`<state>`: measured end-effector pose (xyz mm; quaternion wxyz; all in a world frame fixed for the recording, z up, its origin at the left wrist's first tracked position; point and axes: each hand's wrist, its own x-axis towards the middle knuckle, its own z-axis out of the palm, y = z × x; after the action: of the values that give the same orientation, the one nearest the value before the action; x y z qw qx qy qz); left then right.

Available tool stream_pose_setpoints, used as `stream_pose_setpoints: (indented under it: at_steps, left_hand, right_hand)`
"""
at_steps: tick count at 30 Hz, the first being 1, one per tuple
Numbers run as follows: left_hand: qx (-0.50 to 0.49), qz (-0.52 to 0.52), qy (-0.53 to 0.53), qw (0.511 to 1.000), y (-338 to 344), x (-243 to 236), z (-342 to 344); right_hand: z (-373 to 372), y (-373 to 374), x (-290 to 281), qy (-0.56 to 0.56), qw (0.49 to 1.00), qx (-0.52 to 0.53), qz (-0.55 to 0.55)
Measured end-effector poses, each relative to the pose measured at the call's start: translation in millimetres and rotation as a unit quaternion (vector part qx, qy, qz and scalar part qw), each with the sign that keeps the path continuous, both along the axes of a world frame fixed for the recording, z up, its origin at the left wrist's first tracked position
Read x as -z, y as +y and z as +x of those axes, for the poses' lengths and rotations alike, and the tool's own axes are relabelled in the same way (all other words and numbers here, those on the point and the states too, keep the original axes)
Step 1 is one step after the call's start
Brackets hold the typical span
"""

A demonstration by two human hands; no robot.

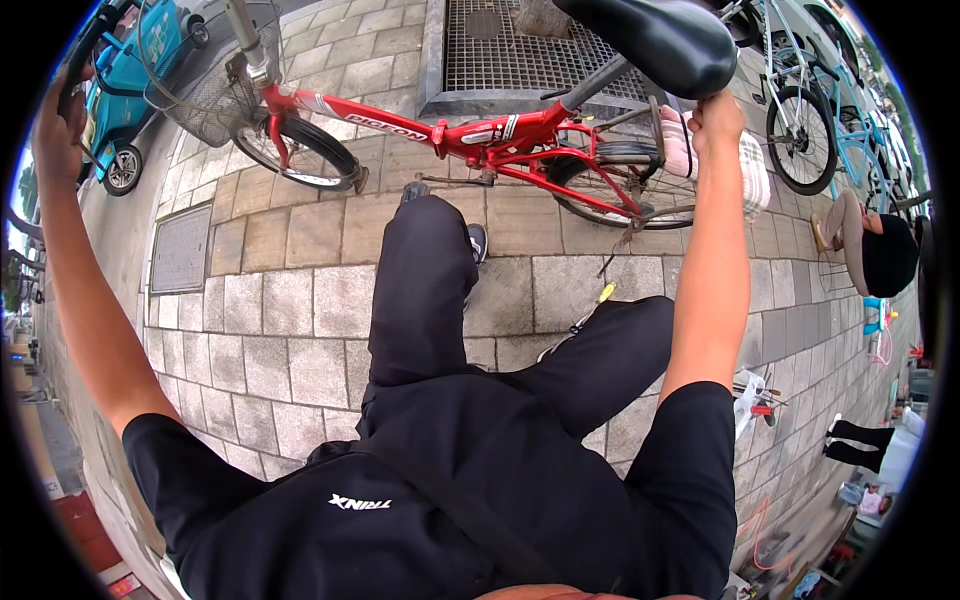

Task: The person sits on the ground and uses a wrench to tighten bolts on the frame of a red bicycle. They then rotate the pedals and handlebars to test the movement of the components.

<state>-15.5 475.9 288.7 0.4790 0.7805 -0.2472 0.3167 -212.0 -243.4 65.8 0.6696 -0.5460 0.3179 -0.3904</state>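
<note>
A red folding bicycle (390, 126) stands sideways before me, its front wheel to the left. At the far left edge my left hand (58, 130) is closed around the black handlebar grip (85, 50), partly lost in the dark rim. My right hand (716, 122) is closed at the rear edge of the black saddle (665, 45); its fingertips are hidden under the saddle. Just behind that wrist, a folded pink and white checked cloth (678, 145) is strapped over the rear rack. A wire basket (205, 100) hangs at the front. One of my feet is close by the pedal (415, 190).
A metal tree grate (490, 60) lies beyond the bicycle on the stone paving (290, 300). Blue three-wheeled vehicles (130, 90) are at the upper left. Other bicycles (805, 135) stand at the right, where a person (885, 250) crouches. A plastic bag (747, 400) and tools lie near my right elbow.
</note>
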Motion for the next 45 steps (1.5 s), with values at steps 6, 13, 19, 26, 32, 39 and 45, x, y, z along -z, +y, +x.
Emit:
stream_pose_setpoints:
  at_steps: [6,13,19,26,32,39,45]
  left_hand:
    - [0.036,-0.151,0.132,0.979,30,-6,18]
    - [0.062,-0.180,0.132,0.973,10,-1,-12]
    - [0.083,-0.184,0.135,0.970,25,1,-11]
    - [0.067,-0.177,0.136,0.972,21,5,-20]
    - [0.072,-0.165,0.144,0.973,21,7,-26]
    - [0.075,-0.168,0.134,0.974,12,10,-33]
    - [0.088,-0.180,0.141,0.970,7,9,-35]
  right_hand:
    - [-6,12,-5,0.007,0.999,-0.025,-0.021]
    - [-16,8,-7,0.047,0.997,-0.014,-0.057]
    - [-17,7,-2,0.067,0.993,-0.016,-0.094]
    - [-27,14,-4,0.070,0.994,-0.031,-0.079]
    - [-25,9,-2,0.081,0.986,-0.038,-0.142]
    - [-28,21,-10,0.067,0.995,-0.034,-0.067]
    - [-28,24,-14,0.084,0.993,-0.036,-0.076]
